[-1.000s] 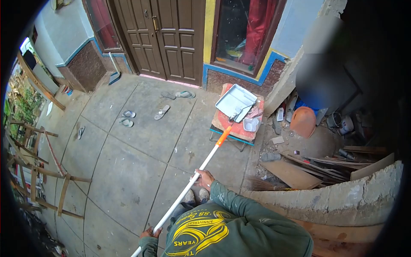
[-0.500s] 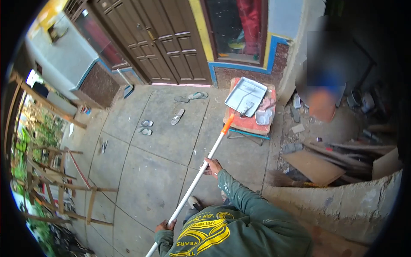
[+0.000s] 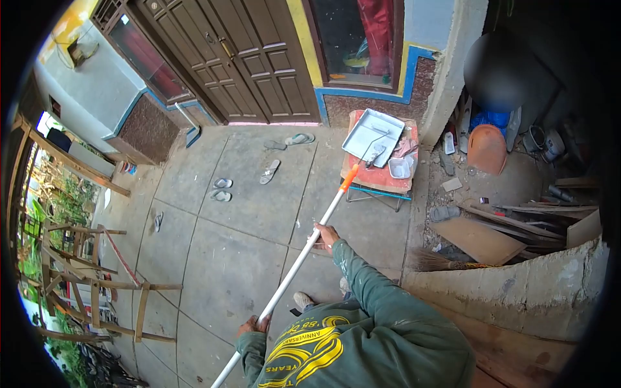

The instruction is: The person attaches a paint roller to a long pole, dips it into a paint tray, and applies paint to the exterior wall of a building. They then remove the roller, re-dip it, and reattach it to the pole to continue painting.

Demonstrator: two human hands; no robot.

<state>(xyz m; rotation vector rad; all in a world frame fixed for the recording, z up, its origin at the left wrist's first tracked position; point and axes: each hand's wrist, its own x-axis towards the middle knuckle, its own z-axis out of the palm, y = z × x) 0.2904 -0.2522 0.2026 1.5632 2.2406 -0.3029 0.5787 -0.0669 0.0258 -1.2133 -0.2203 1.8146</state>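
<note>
A long white extension pole [image 3: 294,270] runs diagonally up through both my hands. My right hand [image 3: 325,238] wraps round its middle, and my left hand [image 3: 253,325] grips it lower down, close to my shirt. Past the orange tip [image 3: 350,176] of the pole, a paint roller [image 3: 374,147] with a thin wire frame lies over a white paint tray [image 3: 359,150]. The tray rests on a small table [image 3: 382,183] with a worn reddish top. Beside it on the same top are a small white container [image 3: 399,168] and a crumpled pinkish rag [image 3: 406,147].
Several sandals [image 3: 269,172] lie on the concrete floor before a brown double door [image 3: 226,58]. Wooden trestles [image 3: 97,284] stand at left. At right are a low wall [image 3: 504,284], boards [image 3: 482,240], an orange basin [image 3: 487,150] and buckets [image 3: 554,143].
The view has shifted slightly. My hands and the pole sit a little farther right and higher in the picture, still gripped the same way. The roller stays over the tray.
</note>
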